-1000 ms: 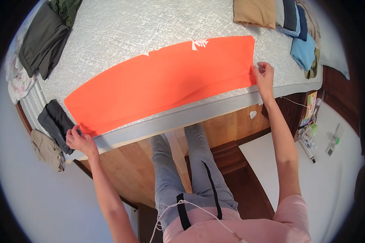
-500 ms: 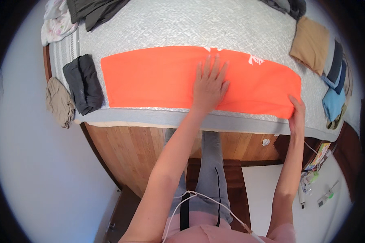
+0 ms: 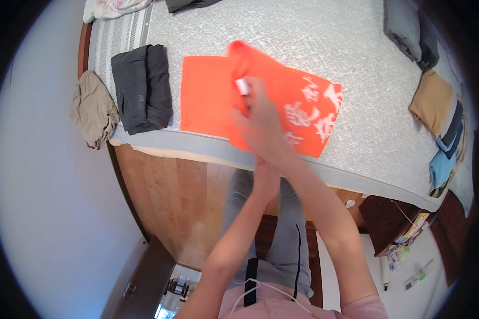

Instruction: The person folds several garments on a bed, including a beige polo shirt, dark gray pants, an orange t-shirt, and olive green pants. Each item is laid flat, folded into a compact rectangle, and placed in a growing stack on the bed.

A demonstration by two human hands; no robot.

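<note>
"What's closest?"
"The left hand [image 3: 267, 174], at the near edge of the bed [image 3: 367, 114]. The right hand [image 3: 263, 125] covers it, so I can't tell its state."
"And the right?"
"Blurred, fingers curled at the orange garment [image 3: 292, 90]; whether they pinch it, I can't tell."
"Where's that garment?"
"On the bed, partly folded over, right of a dark grey folded garment [image 3: 135, 90]."
"Farther?"
"Grey clothes [image 3: 402, 32], upper right."
</note>
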